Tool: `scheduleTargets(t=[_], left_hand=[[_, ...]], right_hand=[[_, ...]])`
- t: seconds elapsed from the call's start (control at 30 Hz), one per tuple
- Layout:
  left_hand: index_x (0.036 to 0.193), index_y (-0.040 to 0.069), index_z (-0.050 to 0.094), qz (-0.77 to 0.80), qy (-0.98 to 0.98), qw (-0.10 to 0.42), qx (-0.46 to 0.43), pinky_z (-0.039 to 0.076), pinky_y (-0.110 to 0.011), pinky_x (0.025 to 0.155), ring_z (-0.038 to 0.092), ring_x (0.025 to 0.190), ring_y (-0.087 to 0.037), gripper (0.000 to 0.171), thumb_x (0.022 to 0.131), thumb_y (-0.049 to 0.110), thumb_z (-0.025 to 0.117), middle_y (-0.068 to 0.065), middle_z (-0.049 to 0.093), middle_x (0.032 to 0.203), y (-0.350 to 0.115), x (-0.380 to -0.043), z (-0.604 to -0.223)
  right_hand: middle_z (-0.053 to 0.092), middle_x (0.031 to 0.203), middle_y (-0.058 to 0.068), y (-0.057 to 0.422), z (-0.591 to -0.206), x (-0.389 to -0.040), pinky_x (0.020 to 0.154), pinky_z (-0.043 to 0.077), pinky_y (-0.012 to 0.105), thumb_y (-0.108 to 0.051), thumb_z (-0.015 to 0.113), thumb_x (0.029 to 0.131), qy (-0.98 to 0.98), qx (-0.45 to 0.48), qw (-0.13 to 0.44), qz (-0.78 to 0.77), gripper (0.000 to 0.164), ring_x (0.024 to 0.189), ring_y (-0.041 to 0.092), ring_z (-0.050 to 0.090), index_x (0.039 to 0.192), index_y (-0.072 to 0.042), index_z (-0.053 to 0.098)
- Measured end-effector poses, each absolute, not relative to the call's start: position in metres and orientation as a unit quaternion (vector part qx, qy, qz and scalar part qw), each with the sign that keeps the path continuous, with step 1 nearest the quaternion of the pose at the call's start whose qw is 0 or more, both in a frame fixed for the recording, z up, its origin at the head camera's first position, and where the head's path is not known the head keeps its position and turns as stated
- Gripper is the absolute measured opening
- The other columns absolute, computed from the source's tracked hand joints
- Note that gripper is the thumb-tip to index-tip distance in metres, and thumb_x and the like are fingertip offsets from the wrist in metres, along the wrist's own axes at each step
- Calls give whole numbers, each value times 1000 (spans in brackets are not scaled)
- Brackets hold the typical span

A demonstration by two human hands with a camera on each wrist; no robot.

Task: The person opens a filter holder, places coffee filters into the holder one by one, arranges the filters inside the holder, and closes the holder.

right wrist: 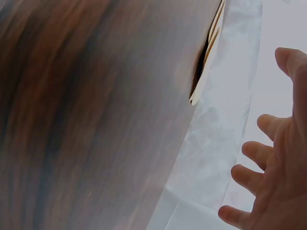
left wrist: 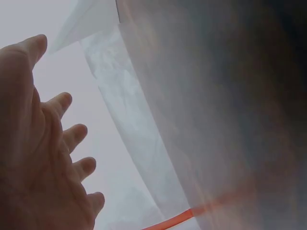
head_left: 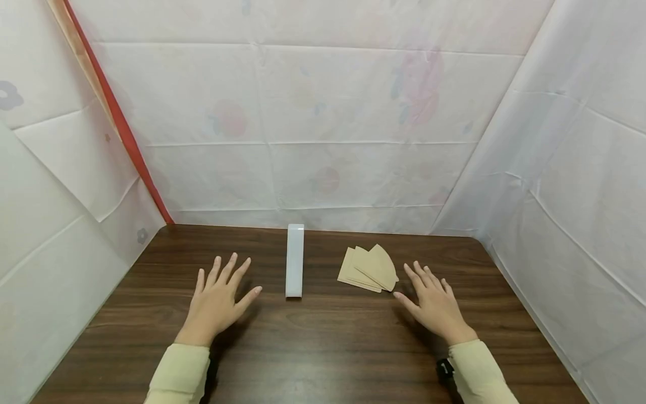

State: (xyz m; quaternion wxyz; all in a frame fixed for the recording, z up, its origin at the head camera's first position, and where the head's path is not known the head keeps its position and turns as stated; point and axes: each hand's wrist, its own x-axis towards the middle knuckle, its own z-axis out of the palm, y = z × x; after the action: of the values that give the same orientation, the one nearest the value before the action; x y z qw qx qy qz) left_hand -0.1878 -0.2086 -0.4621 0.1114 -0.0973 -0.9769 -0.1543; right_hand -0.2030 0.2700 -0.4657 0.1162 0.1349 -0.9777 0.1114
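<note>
Head view: the filters (head_left: 368, 269) are seen just ahead-left of the flat, empty right hand (head_left: 435, 306); the left hand (head_left: 218, 300), equally spread, is farther, beyond the white box (head_left: 295, 260).

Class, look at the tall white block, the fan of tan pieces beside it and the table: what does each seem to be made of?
White block: probably plastic, smooth, slightly translucent with a soft glow.
Tan pieces: likely unbleached paper, thin, matte, flat, overlapping in a fan.
Table: dark wood or wood-look laminate, with visible grain and a faint sheen.
</note>
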Motion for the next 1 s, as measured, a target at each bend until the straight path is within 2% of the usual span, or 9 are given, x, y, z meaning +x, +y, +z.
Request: scheduleTargets(t=[0.3, 0.6, 0.83, 1.0], left_hand=[[159, 22, 30, -155, -975, 117, -106, -2, -62, 116, 11, 149, -42, 74, 99, 63, 47, -14, 24, 163, -205, -199, -453], [158, 21, 31, -155, -973, 119, -122, 5, -64, 115, 15, 149, -42, 73, 100, 62, 47, -14, 28, 162, -199, -212, -448], [159, 19, 29, -213, -957, 137, -142, 16, -65, 114, 24, 147, -39, 65, 104, 50, 47, -12, 34, 159, -195, -226, -452], [158, 20, 30, -241, -947, 155, -148, 18, -63, 114, 29, 145, -38, 62, 106, 49, 44, -9, 36, 158, -192, -231, -453]], right_hand=[[33, 160, 9, 254, -461, -208, 107, 24, 69, -62, 52, 97, -971, 157, 120, 131, 76, 144, 36, 31, 155, -15, 37], [33, 159, 13, 239, -455, -212, 106, 28, 68, -52, 60, 97, -966, 180, 120, 143, 73, 142, 39, 35, 155, -15, 38], [34, 159, 13, 224, -455, -215, 103, 34, 66, -58, 56, 97, -959, 202, 104, 170, 76, 143, 37, 34, 155, -11, 38], [37, 157, 16, 214, -457, -217, 105, 36, 62, -56, 57, 98, -951, 225, 106, 185, 75, 140, 38, 38, 153, -8, 40]])
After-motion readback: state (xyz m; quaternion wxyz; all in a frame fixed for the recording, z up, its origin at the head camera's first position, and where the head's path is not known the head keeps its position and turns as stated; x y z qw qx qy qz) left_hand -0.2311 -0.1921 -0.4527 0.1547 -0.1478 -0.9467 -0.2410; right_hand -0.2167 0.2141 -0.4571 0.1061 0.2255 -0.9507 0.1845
